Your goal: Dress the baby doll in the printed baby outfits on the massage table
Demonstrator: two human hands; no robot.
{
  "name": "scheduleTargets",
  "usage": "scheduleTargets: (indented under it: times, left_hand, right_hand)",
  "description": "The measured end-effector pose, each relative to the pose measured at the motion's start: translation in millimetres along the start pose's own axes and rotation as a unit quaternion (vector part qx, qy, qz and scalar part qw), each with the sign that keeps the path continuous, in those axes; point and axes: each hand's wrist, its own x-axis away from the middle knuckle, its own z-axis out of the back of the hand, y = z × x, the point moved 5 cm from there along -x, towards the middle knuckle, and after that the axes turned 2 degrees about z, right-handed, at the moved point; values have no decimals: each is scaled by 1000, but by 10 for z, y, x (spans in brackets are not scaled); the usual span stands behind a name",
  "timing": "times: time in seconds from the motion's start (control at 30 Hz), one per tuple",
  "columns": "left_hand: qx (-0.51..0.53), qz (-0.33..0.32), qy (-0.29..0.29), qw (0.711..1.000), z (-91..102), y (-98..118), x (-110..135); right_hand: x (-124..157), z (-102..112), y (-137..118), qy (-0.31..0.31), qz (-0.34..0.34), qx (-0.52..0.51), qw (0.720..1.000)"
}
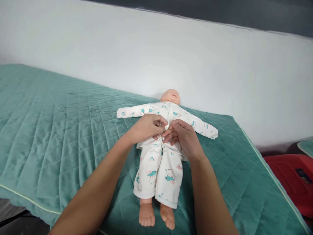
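Observation:
A baby doll (170,96) lies on its back on a green quilted bed cover (61,130), head toward the wall, bare feet toward me. It wears a white printed top (176,112) with sleeves spread out and matching trousers (158,176). My left hand (146,127) and my right hand (182,135) meet over the doll's belly, fingers pinched together on a thin white tie of the top (161,134).
A white wall (195,58) runs along the far side of the bed. The bed's front edge (24,195) is at lower left. A red object (290,176) stands on the floor beyond the bed's right edge.

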Motion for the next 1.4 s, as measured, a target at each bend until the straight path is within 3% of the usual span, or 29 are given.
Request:
scheduleTargets:
  times: [0.37, 0.7, 1.03, 1.23, 1.4]
  left_hand:
    - [83, -39, -13, 996, 12, -19, -16]
    - [107, -10, -60, 992, 69, -77, -8]
    - [67, 24, -92, 993, 118, -99, 22]
    - [40, 26, -76, 996, 137, -100, 17]
    - [39, -20, -31, 999, 105, -84, 37]
  right_hand:
    - [5, -11, -6, 1, -7, 6, 1000]
    - [25, -55, -40, -7, -5, 82, 997]
    - [36, -63, -19, -21, 0, 127, 992]
    - [29, 6, -94, 28, 39, 27, 998]
    - [27, 152, -138, 164, 157, 15, 974]
